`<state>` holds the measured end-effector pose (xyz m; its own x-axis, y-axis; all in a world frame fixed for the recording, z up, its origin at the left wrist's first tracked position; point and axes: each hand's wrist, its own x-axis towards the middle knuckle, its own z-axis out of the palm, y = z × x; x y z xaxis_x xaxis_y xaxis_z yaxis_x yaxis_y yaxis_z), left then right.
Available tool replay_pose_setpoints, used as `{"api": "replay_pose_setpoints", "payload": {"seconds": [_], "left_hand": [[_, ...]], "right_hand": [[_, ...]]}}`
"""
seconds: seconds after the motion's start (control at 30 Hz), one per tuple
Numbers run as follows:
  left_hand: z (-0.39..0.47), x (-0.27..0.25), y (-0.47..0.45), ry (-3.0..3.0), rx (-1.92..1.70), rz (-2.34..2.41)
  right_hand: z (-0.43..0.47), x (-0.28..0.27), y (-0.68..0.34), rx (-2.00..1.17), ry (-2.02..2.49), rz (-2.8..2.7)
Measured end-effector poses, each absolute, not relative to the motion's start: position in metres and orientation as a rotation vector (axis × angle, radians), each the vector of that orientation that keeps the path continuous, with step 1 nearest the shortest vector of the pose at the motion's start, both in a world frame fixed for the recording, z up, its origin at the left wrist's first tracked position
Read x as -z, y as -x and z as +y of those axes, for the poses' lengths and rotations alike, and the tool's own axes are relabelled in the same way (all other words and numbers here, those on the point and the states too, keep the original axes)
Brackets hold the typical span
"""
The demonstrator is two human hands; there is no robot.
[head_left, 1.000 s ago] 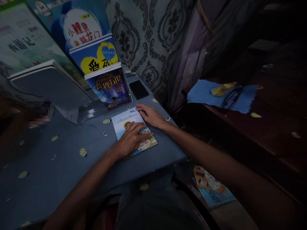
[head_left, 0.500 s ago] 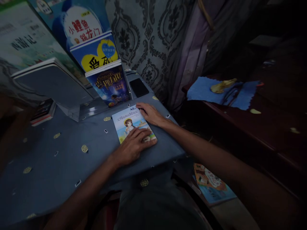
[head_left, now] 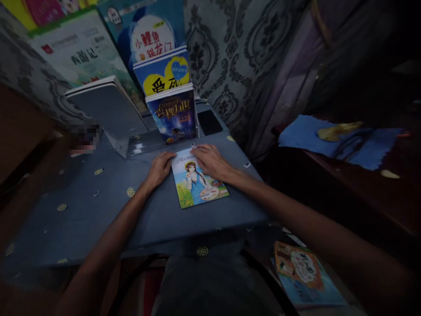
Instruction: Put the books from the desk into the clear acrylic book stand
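The paperback (head_left: 197,180) lies flat on the blue tablecloth (head_left: 108,206), a thin rectangular book with a glossy cover showing a drawn girl in a hat above green and yellow ground. Its long edges run slightly skewed, the top toward 12 o'clock, and it sits near the table's front right corner.

My left hand (head_left: 160,166) rests at the book's upper left corner, at 10 o'clock from its middle, fingers loosely curled and touching the edge; it grips nothing that I can see. My right hand (head_left: 212,160) lies palm down across the upper right part of the cover, at 1 o'clock from its middle, fingers spread flat and pressing on the title strip.

The cloth is matte fabric, dotted with small yellow round motifs. At 12 o'clock from the book a clear plastic stand (head_left: 131,147) holds upright books: a dark starry cover (head_left: 173,114) in front, a blue and yellow one (head_left: 162,74) behind it. A flat black phone (head_left: 209,121) lies at 1 o'clock beside the stand. Grey patterned curtain fabric (head_left: 237,57) hangs behind. At 5 o'clock, below table level, another picture book (head_left: 304,274) lies flat.
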<state>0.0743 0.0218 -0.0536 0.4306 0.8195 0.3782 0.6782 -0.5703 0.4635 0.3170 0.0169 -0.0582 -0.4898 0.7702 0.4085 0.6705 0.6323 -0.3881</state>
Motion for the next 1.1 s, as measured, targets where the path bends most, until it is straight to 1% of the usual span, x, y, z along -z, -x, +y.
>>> {"api": "replay_pose_setpoints", "payload": {"seconds": [0.13,0.2,0.4,0.87,1.1], "left_hand": [[0.032,0.063,-0.064,-2.382,-0.898,1.218],[0.033,0.066,-0.063,-2.348,-0.922,1.190],[0.037,0.068,-0.058,-2.323,-0.925,1.148],[0.035,0.071,-0.059,-2.364,-0.942,1.180],[0.035,0.071,-0.059,-2.380,-0.933,1.196]], "right_hand": [[0.013,0.052,-0.278,-0.325,0.795,-2.488],[0.013,0.053,-0.266,-0.356,0.730,-2.521],[0.004,0.064,-0.265,-0.408,0.698,-2.428],[-0.102,0.055,-0.291,-0.543,0.511,-2.431],[-0.118,0.062,-0.308,-0.496,0.512,-2.451]]}}
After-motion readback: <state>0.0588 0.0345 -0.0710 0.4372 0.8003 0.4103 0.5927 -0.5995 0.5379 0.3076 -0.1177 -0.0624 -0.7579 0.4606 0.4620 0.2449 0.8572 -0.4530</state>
